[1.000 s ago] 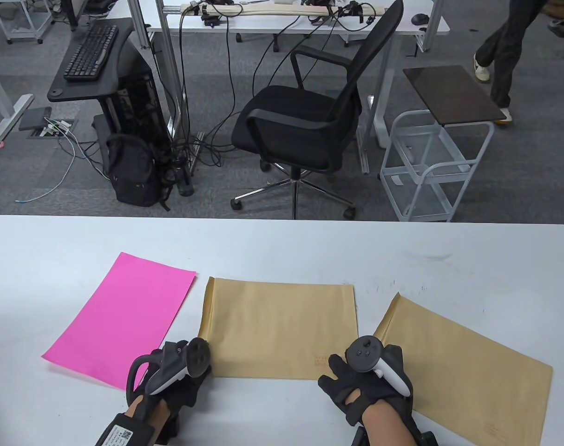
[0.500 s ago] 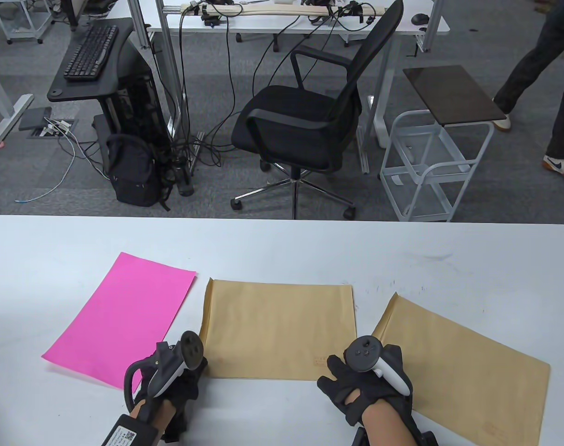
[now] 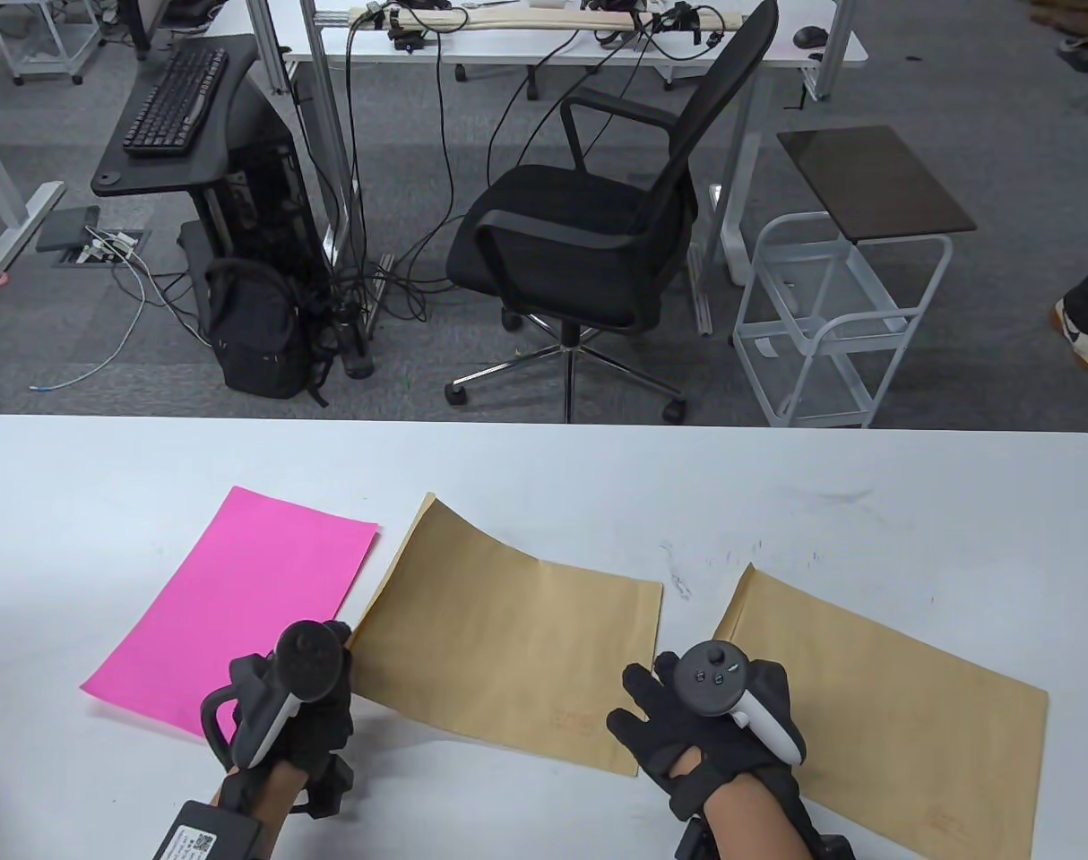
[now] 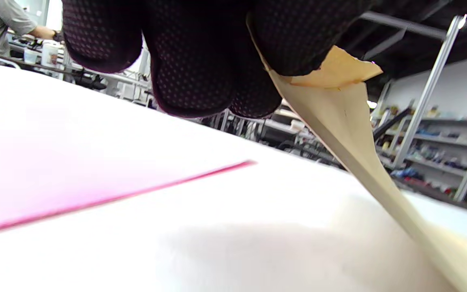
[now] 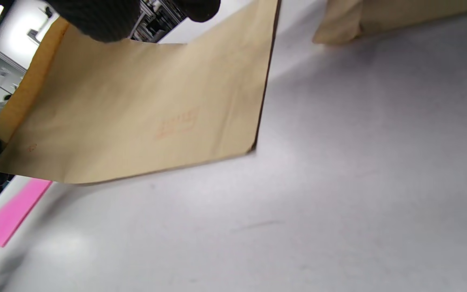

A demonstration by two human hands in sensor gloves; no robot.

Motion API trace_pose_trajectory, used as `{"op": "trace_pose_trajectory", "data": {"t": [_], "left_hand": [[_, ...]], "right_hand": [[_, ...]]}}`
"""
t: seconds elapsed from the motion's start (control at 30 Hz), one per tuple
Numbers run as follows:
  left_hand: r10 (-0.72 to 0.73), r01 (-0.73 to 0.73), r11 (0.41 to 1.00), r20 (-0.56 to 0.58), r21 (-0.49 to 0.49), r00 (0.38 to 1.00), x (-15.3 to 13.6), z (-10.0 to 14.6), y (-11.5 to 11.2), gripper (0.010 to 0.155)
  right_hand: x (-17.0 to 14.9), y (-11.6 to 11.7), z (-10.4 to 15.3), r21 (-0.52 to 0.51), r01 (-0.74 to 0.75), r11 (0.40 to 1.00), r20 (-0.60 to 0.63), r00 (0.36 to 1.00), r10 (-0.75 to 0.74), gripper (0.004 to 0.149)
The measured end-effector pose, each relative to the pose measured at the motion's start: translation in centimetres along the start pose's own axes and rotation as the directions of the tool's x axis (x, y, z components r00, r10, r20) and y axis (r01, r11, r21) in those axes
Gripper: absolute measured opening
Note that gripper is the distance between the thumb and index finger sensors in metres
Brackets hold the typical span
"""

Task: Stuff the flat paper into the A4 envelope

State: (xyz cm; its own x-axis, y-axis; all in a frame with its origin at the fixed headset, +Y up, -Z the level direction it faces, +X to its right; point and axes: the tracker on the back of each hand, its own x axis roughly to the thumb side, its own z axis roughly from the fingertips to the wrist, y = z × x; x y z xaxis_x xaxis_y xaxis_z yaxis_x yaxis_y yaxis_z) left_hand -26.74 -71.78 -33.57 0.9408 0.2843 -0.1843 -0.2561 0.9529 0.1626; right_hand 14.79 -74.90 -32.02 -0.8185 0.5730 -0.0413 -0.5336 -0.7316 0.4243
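- Table view: at the near edge of the white surface [image 3: 544, 466], two gloved hands are seen, each with a tracker strapped to its back.
- The left hand [image 3: 293, 717] is placed at the near left corner of the middle envelope [image 3: 508, 645]; in the left wrist view, that corner [image 4: 335, 77] is seen pinched between the dark fingers [image 4: 201, 73], and the sheet is lifted off the surface there, sloping down to the right.
- The right hand [image 3: 705, 726] is set at the near right corner of the same envelope, with its fingers spread fairly wide; whether the paper is actually gripped by them cannot be told. In the right wrist view only two fingertips [image 5: 95, 16] are caught at the top edge, over the envelope [image 5: 136, 113], whose near right corner hovers just above the surface.
- The middle envelope is seen skewed, its left end raised and bowed, its faint red print near the near edge.
- A second envelope [image 3: 902, 699] is laid flat to the right, partly hidden under the right hand.
- The pink paper [image 3: 239, 609] is laid flat on the left, just beside the lifted envelope and outside it; its near corner is covered by the left hand.
- Beyond the far edge of the surface, an office chair [image 3: 589, 233] and a white cart [image 3: 840, 305] are seen on the grey floor.
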Motion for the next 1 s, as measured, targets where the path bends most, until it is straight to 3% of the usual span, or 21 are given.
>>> {"op": "trace_pose_trajectory", "data": {"t": [0.2,0.27,0.43,0.57,0.67,0.77,0.83,1.0], "left_hand": [[0.150,-0.146,0.989,0.160,-0.038,0.976,-0.6,0.8,1.9,0.042],[0.188,-0.170,0.981,0.268,-0.088,0.945,-0.4,1.1,2.0,0.042],[0.297,-0.244,0.953,0.380,-0.182,0.876,0.2,1.9,2.6,0.041],[0.328,-0.267,0.943,0.432,-0.198,0.840,1.0,2.7,3.1,0.041],[0.362,-0.296,0.931,0.448,-0.213,0.818,1.5,3.0,3.2,0.041],[0.377,-0.306,0.925,0.459,-0.224,0.804,1.7,3.2,3.1,0.041],[0.366,-0.297,0.930,0.466,-0.216,0.806,1.8,3.3,3.0,0.041],[0.385,-0.316,0.922,0.457,-0.223,0.802,1.3,3.1,3.0,0.041]], "right_hand": [[1.3,-0.6,1.1,-0.057,0.047,0.997,0.104,0.994,-0.041,0.068],[1.6,-0.7,1.4,-0.072,0.061,0.996,0.130,0.990,-0.052,0.068],[1.8,-0.7,1.5,-0.126,0.090,0.988,0.153,0.986,-0.070,0.072],[1.4,-0.8,1.3,-0.185,0.147,0.972,0.168,0.979,-0.117,0.079],[1.0,-0.7,1.0,-0.174,0.267,0.948,0.203,0.952,-0.231,0.081],[0.7,-0.5,0.6,-0.172,0.373,0.912,0.219,0.917,-0.334,0.074],[0.6,-0.2,0.3,-0.177,0.465,0.868,0.219,0.878,-0.426,0.057],[0.9,-0.6,0.5,-0.191,0.496,0.847,0.265,0.857,-0.442,0.043]]}}
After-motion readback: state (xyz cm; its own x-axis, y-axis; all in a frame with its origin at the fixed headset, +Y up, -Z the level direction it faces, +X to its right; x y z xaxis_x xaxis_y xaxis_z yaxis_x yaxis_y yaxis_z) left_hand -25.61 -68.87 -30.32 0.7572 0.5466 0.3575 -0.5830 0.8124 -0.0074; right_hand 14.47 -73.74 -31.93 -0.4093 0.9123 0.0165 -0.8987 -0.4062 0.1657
